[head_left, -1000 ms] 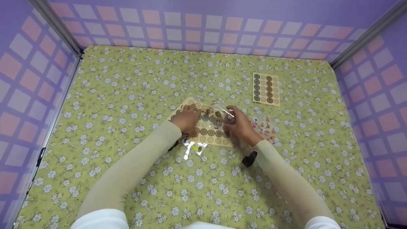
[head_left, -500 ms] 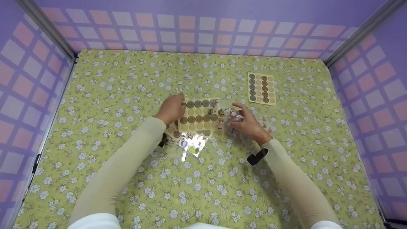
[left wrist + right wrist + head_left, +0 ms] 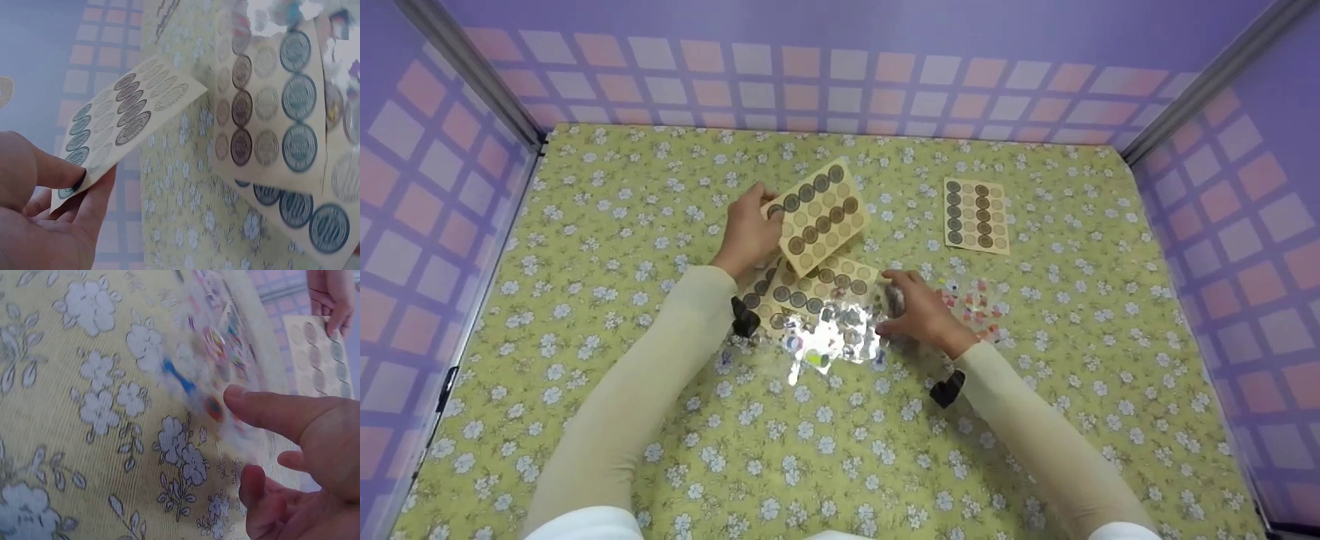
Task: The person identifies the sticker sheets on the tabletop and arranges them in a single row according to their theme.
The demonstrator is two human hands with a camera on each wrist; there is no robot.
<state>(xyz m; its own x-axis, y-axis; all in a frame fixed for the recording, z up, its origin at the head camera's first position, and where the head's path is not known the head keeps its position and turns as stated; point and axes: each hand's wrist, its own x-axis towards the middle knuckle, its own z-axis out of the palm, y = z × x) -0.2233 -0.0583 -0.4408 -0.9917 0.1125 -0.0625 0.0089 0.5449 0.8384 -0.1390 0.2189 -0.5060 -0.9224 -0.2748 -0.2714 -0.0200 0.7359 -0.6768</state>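
Floral tablecloth [image 3: 840,457], head view: purple checked walls [image 3: 840,75] beyond; sticker sheet [image 3: 976,216] far right.
Left hand [image 3: 750,232], head view: pinches raised sheet [image 3: 819,214] of round stickers, left of centre, above lower sheets [image 3: 840,279].
Raised sheet, left wrist view: tilted, corner gripped.
Right hand [image 3: 332,450], right wrist view: digits parted; blurred clear stickers [image 3: 185,381] beside, contact unclear.

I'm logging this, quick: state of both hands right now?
Left hand: holding a tan sticker sheet.
Right hand: open beside a clear sticker sheet; contact unclear.
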